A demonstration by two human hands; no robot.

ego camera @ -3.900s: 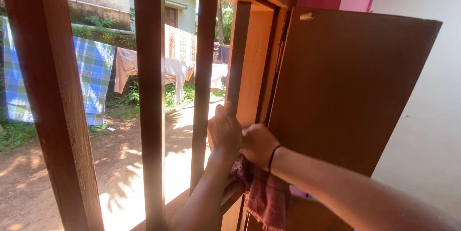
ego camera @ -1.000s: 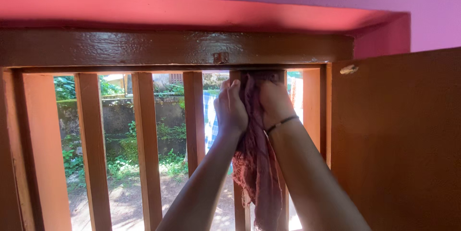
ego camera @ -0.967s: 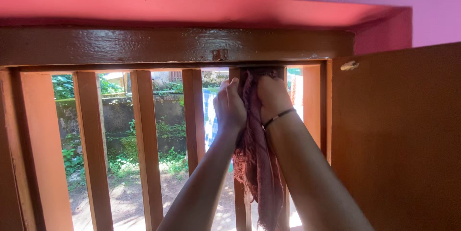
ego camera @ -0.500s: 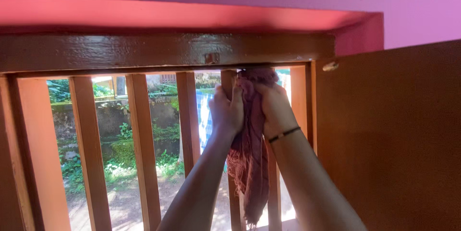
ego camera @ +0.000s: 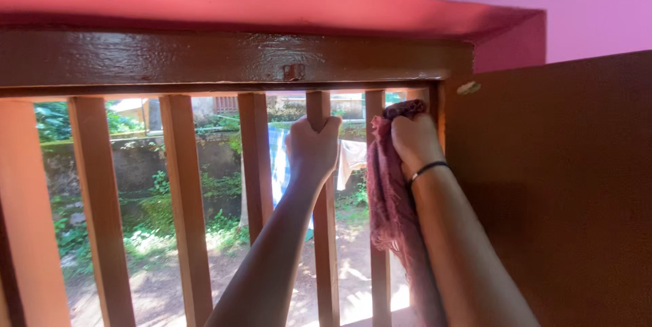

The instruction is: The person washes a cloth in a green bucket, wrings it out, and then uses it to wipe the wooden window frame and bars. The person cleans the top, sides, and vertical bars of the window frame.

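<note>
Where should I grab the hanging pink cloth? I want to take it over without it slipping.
Grip the bunched top of the cloth, just below the right hand, coming from the left through the open gap. The tail hangs loose and frayed, and the shutter blocks the right.

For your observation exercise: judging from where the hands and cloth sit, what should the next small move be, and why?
Probably draw the dusky-pink fringed cloth downward: the right hand presses it at the top of the rightmost brown wooden window bar, and the left hand grips the neighbouring bar.

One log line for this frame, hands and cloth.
left hand: grips window bar | right hand: presses pink cloth on next bar, top | shutter: open
</note>
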